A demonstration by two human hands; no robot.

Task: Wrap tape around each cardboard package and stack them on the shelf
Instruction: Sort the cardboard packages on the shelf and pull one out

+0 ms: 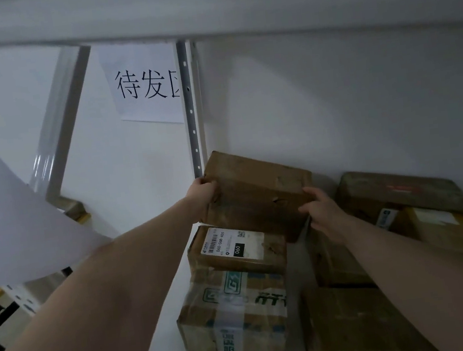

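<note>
1. Far left, a big white sheet [2,211] curls into view, and behind it a grey slanted brace [61,124] leans up the wall.
2. Moving in: a paper sign [143,84] with bold black characters hangs on the white wall, its right edge tucked behind the perforated upright [190,110].
3. Here's the left hand [201,192], fingers curled over the left end of the held package [259,192], a firm clasp.
4. That package (plain brown, a little scuffed) sits tilted in the air above the stack, both hands on it.
5. Right under it, a labelled box [237,249] with a white shipping label rests on top of a taped box [234,316] carrying green print, both on the white shelf [168,331].
6. The right hand [322,212] grips the package's right near corner, thumb on top, fingers wrapped under.
7. Farther right, more brown boxes [362,326] pile up, with a flat dark package [403,191] lying tilted on top at the back.
</note>
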